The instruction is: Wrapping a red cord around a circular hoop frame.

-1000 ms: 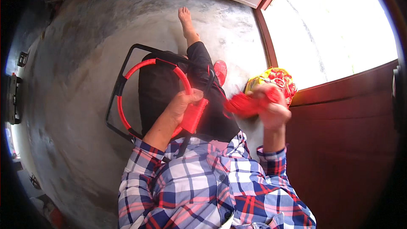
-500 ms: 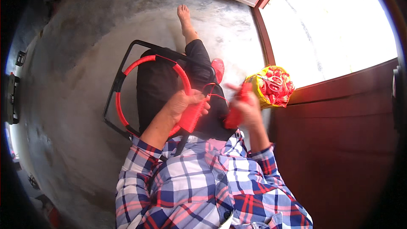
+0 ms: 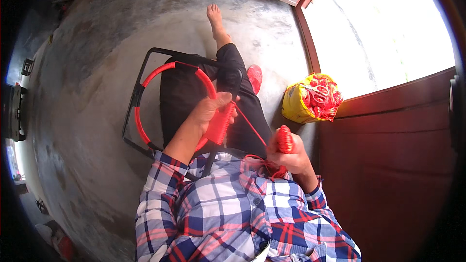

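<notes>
My left hand point(image 3: 208, 111) is closed on the right side of a ring point(image 3: 158, 71) wrapped in red cord, with black stretches between. A red ribbed piece point(image 3: 220, 125) hangs from the ring under my fingers. The ring sits inside a black rectangular frame point(image 3: 191, 57) resting over my lap. My right hand point(image 3: 293, 157) is wrapped round a wound hank of red cord point(image 3: 285, 139), with loose strands below it near my shirt. A single red strand point(image 3: 252, 127) runs straight from the ribbed piece to my right hand.
A yellow bag point(image 3: 293, 106) full of shiny red cord point(image 3: 330, 101) stands to the right, with scissors-like handles point(image 3: 318, 93) on top. Beside it are a dark red door panel point(image 3: 383, 150) and bright doorway. A red shoe point(image 3: 255, 78) and my bare foot point(image 3: 214, 17) are ahead.
My right hand has drawn back toward me and slightly right with the hank. The strand, loosely looped before, is now stretched straight. My left hand has kept its hold on the ring.
</notes>
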The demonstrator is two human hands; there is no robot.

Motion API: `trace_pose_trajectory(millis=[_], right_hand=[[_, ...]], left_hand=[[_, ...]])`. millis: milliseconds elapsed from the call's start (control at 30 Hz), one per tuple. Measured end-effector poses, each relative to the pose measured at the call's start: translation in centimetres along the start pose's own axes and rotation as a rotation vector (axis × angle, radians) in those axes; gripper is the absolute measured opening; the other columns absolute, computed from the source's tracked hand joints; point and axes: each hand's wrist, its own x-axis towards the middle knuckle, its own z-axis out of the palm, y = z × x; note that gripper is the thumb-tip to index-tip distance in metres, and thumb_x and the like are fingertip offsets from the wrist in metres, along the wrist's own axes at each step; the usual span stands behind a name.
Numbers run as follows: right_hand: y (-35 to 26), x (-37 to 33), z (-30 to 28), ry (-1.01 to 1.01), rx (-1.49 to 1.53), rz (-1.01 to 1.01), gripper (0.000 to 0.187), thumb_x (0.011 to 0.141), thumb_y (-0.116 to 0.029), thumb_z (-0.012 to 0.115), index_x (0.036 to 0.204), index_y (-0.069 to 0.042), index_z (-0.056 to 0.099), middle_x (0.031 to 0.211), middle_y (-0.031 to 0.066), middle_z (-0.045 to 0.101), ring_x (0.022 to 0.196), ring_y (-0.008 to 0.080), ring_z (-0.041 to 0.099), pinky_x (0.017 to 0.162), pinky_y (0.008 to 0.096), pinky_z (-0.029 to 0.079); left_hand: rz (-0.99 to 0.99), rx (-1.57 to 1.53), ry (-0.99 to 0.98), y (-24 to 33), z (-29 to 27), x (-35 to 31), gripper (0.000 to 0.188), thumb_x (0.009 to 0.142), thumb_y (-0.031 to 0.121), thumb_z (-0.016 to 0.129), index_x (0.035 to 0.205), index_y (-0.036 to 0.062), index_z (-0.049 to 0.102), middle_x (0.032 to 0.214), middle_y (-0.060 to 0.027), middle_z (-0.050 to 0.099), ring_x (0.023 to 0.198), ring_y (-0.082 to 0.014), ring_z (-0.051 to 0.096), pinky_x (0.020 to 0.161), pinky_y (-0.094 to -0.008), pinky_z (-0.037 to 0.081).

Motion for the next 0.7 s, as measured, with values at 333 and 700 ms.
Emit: trace_pose_trajectory(millis=[333,700], right_hand=[[-0.7,2.1,-7.6,0.496,0.142,-0.216,0.032,0.085,-0.008,0.056,0.116,-0.001,0.051,0.090,0.0079,0.060,0.077,0.0162,0.061,0.068,0.0305,0.052],[3.0,11.9,-1.5,0.119,-0.406,-0.259,0.070,0.074,-0.013,0.068,0.138,-0.005,0.041,0.104,0.0097,0.064,0.100,0.0237,0.061,0.084,0.0342,0.049]], left_hand=[[0.043,0.093,-0.025,-0.6,-1.2,-0.1,0.015,0.089,0.014,0.061,0.090,-0.0007,0.059,0.075,-0.0143,0.064,0.062,-0.0225,0.066,0.057,-0.0316,0.057],[-0.031,0.151,-0.068,-0.6,1.0,-0.5,0.014,0.090,0.015,0.062,0.091,0.0015,0.059,0.074,-0.0151,0.065,0.060,-0.0235,0.065,0.056,-0.0330,0.056]])
